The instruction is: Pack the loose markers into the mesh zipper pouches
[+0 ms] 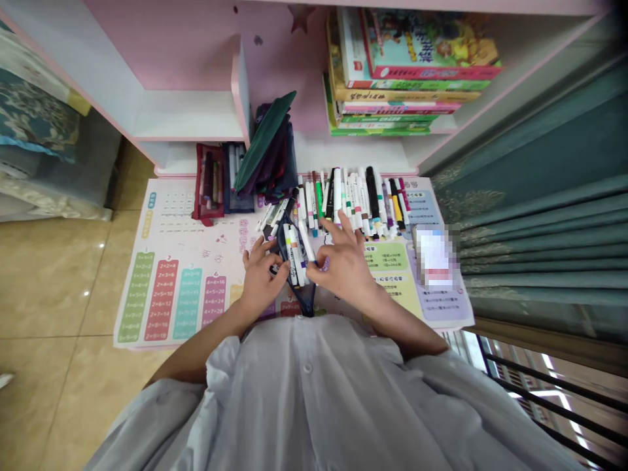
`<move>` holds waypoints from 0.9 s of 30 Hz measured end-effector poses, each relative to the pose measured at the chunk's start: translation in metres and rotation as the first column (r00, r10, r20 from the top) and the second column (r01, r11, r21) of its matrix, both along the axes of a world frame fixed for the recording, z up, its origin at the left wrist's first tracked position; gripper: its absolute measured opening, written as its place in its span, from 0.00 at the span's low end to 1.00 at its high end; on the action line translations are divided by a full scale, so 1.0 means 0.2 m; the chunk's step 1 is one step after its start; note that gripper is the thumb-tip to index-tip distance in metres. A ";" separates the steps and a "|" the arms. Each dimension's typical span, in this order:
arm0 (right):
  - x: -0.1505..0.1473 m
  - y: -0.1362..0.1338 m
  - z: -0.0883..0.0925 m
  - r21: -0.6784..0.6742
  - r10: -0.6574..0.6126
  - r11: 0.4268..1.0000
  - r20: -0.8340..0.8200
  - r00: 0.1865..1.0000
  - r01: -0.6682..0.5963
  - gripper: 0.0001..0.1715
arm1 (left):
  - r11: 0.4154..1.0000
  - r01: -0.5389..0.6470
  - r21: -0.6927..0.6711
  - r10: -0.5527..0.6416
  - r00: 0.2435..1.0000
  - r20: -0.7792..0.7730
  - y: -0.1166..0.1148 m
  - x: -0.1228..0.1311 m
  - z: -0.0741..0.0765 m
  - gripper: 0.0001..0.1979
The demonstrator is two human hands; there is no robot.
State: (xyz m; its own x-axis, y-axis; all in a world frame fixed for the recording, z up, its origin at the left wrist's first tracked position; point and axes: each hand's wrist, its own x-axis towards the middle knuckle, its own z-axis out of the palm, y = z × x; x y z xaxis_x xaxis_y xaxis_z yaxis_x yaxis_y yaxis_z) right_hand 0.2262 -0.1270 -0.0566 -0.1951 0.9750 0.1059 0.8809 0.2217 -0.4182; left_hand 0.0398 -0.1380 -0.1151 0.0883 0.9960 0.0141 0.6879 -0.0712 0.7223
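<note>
My left hand (262, 275) grips the edge of a dark navy mesh pencil pouch (286, 248), which stands open between my hands. Several white markers stick out of its mouth. My right hand (343, 265) has spread fingers, and its thumb side pinches the lower end of a white marker (307, 241) at the pouch mouth. Just beyond my fingertips, a row of several loose markers (353, 203) lies side by side on a printed multiplication-table desk mat (167, 294). My hand partly hides the marker's lower end.
A red pencil case (206, 183) and dark fabric pouches (267, 157) stand at the back of the desk under white-and-pink shelves holding stacked books (407, 72). A green curtain (540, 196) hangs at right, and a tiled floor (53, 281) lies left.
</note>
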 end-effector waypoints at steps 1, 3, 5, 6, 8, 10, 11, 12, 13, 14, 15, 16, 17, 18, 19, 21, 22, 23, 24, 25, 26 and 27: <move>-0.01 -0.03 0.00 -0.029 0.020 0.999 0.008 1.000 -0.020 0.13 | 1.000 -0.002 0.005 0.002 1.000 -0.001 0.00 0.00 0.00 0.09; -0.02 -0.06 -0.02 -0.084 0.050 0.995 0.031 0.998 -0.048 0.11 | 1.000 -0.004 0.012 0.004 1.000 -0.002 0.00 0.00 0.00 0.09; -0.05 -0.07 -0.03 -0.121 0.070 0.991 0.060 0.996 -0.063 0.10 | 1.000 -0.005 0.020 0.005 1.000 0.002 0.00 0.00 -0.01 0.10; -0.06 -0.07 -0.04 -0.130 0.076 0.989 0.074 0.994 -0.066 0.09 | 1.000 -0.005 0.025 0.005 1.000 0.005 0.00 0.00 -0.01 0.10; -0.07 -0.07 -0.06 -0.128 0.079 0.990 0.094 0.992 -0.066 0.09 | 0.999 -0.005 0.031 0.005 1.000 0.010 0.00 0.00 -0.02 0.10; -0.08 -0.06 -0.08 -0.119 0.085 0.990 0.101 0.991 -0.073 0.10 | 1.000 -0.008 0.029 0.007 1.000 0.013 0.00 0.00 -0.02 0.10; -0.09 -0.06 -0.09 -0.118 0.091 0.990 0.101 0.991 -0.079 0.10 | 1.000 -0.009 0.025 0.009 1.000 0.014 0.00 0.00 -0.02 0.09; -0.09 -0.06 -0.10 -0.121 0.098 0.989 0.098 0.990 -0.086 0.11 | 1.000 -0.009 0.020 0.009 1.000 0.014 0.00 0.00 -0.02 0.09; -0.09 -0.06 -0.11 -0.124 0.104 0.988 0.092 0.990 -0.092 0.11 | 1.000 -0.010 0.016 0.010 1.000 0.014 0.00 0.00 -0.02 0.09; -0.09 -0.05 -0.11 -0.125 0.107 0.987 0.083 0.991 -0.096 0.11 | 1.000 -0.012 0.014 0.011 1.000 0.013 0.00 0.00 -0.01 0.09; -0.09 -0.05 -0.12 -0.120 0.109 0.988 0.069 0.992 -0.101 0.11 | 1.000 -0.011 0.012 0.011 1.000 0.011 0.00 0.00 -0.01 0.09; -0.09 -0.05 -0.12 -0.108 0.110 0.989 0.049 0.993 -0.104 0.12 | 1.000 -0.010 0.013 0.010 1.000 0.010 0.00 0.00 -0.01 0.09; -0.08 -0.04 -0.12 -0.087 0.106 0.991 0.025 0.994 -0.103 0.13 | 1.000 -0.008 0.015 0.008 1.000 0.011 0.00 0.00 -0.01 0.09; -0.07 -0.03 -0.12 -0.060 0.096 0.994 0.000 0.995 -0.096 0.15 | 1.000 -0.006 0.017 0.005 1.000 0.012 0.00 0.00 -0.01 0.09; -0.06 -0.01 -0.12 -0.024 0.079 0.997 -0.023 0.997 -0.079 0.16 | 1.000 -0.002 0.019 0.002 1.000 0.013 0.00 0.00 -0.01 0.09; -0.03 0.05 -0.13 0.062 0.019 0.998 -0.038 0.999 -0.016 0.19 | 1.000 0.004 0.019 -0.004 1.000 0.012 0.00 0.00 -0.01 0.09; -0.02 0.09 -0.13 0.111 -0.025 0.993 -0.031 0.999 0.028 0.19 | 1.000 0.005 0.017 -0.006 1.000 0.010 0.00 0.00 -0.01 0.10; 0.00 0.13 -0.14 0.158 -0.073 0.985 -0.014 0.997 0.074 0.19 | 1.000 0.006 0.014 -0.006 1.000 0.007 0.00 0.00 -0.01 0.10; 0.02 0.17 -0.14 0.199 -0.126 0.972 0.005 0.992 0.122 0.18 | 1.000 0.006 0.012 -0.006 1.000 0.006 0.00 0.00 -0.01 0.10; 0.04 0.21 -0.15 0.229 -0.181 0.958 0.022 0.983 0.171 0.18 | 1.000 0.006 0.011 -0.006 1.000 0.006 0.00 0.00 -0.01 0.10; 0.06 0.25 -0.16 0.248 -0.227 0.946 0.038 0.973 0.211 0.17 | 1.000 0.006 0.012 -0.006 1.000 0.008 0.00 -0.01 -0.01 0.10; 0.08 0.29 -0.17 0.254 -0.257 0.938 0.055 0.965 0.235 0.17 | 1.000 0.006 0.014 -0.007 1.000 0.011 0.00 -0.01 -0.02 0.10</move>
